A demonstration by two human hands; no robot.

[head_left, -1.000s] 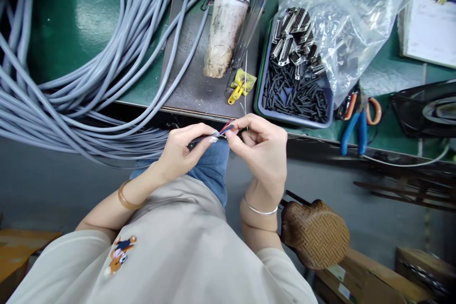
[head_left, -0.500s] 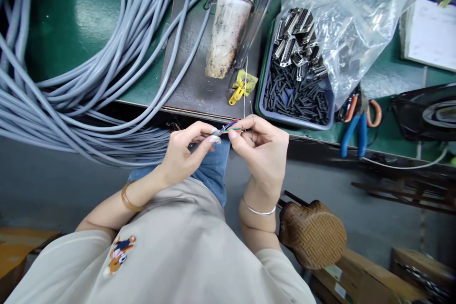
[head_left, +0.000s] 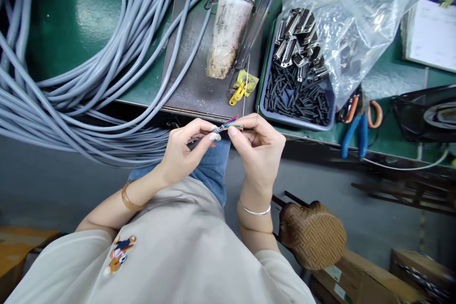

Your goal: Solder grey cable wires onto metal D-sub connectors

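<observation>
Just off the bench's front edge, my left hand (head_left: 188,147) pinches the end of a grey cable (head_left: 215,134) between thumb and index finger. Thin coloured wires (head_left: 228,123), red, blue and green among them, fan out of that end to the right. My right hand (head_left: 258,145) is closed on these wires, thumb against index finger. A fine white strand (head_left: 245,90) rises from beside the right fingertips over the bench edge. Which wires the right fingers grip, I cannot make out.
Grey cables (head_left: 107,76) are heaped on the left. A yellow cutter (head_left: 238,92) lies ahead near a stained white tube (head_left: 228,33). To the right are a bin (head_left: 269,113) of metal connectors and black sleeves, pliers (head_left: 356,130) and a plastic bag (head_left: 356,14). A stool (head_left: 317,235) stands behind.
My right hand has shifted slightly left and its wrist has turned a little. The left hand stays in place, still pinching the cable end.
</observation>
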